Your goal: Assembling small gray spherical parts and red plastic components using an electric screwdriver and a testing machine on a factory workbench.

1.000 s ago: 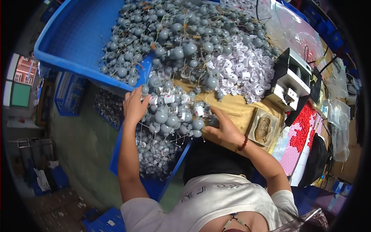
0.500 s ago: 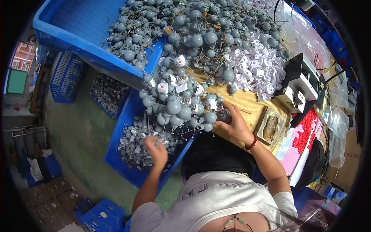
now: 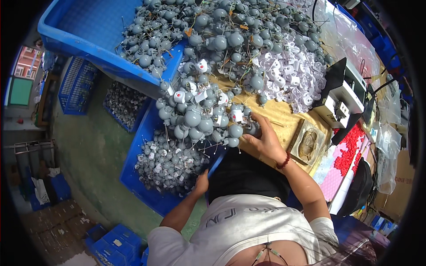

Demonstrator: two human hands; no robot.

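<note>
My right hand [image 3: 265,141] curls its thumb and fingers round a dark grey rounded part [image 3: 253,128] at the right edge of a heap of grey ball-shaped parts [image 3: 193,117]. Several parts in this heap carry white pieces with red dots, and thin pale stems hang over the table's front edge. Lower down, my left hand [image 3: 202,182] is at the near right rim of a blue bin [image 3: 148,197], closed over that rim, its fingertips partly hidden. Smaller grey and white parts [image 3: 171,164] fill the bin below the heap.
A large blue crate [image 3: 88,48] holds more grey parts at the upper left. On the table lie clear-white plastic pieces [image 3: 288,77], a square metal block [image 3: 306,142] with a hollow, a white-and-black device [image 3: 339,102] and red pieces [image 3: 350,150]. More blue crates [image 3: 75,91] stand on the floor.
My left hand has moved right and down, from above the bin's small parts to its near right rim. My right hand stays at the edge of the heap.
</note>
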